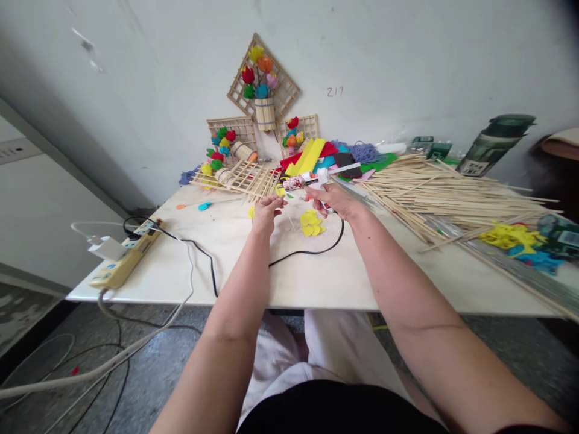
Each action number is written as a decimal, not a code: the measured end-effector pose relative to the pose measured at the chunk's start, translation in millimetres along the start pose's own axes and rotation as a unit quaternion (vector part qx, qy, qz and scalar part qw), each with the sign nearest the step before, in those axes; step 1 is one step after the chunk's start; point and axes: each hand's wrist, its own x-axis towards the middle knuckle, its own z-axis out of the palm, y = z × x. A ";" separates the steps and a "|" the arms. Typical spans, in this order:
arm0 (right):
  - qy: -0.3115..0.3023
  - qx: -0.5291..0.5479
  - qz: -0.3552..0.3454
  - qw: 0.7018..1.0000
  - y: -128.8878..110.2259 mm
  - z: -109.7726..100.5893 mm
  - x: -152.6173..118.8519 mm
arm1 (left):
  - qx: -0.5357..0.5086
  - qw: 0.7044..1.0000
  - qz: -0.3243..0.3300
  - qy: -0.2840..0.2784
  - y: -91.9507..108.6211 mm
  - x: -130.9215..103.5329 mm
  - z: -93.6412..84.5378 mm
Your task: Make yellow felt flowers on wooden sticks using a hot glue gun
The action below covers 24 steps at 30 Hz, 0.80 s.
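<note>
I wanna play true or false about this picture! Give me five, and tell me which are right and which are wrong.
1. The right hand holds a glue gun. True.
2. The power strip is blue. False: the power strip is yellow.
3. The highest lattice is turned like a diamond. True.
4. The yellow discs lie on the floor. False: the yellow discs lie on the table.
5. The bottle is on the left. False: the bottle is on the right, behind the sticks.
</note>
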 end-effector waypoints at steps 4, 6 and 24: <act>0.020 -0.005 0.003 1.000 -2.4 1.0 -0.7 | -0.005 1.000 -0.008 -0.011 -1.1 -0.4 -0.1; 0.026 -0.004 0.005 1.000 -4.0 2.1 -1.4 | -0.013 1.000 -0.010 -0.016 -1.6 -0.5 -0.1; 0.036 -0.018 0.014 0.999 3.6 -0.3 2.8 | -0.043 0.998 -0.027 -0.025 0.2 -3.6 3.2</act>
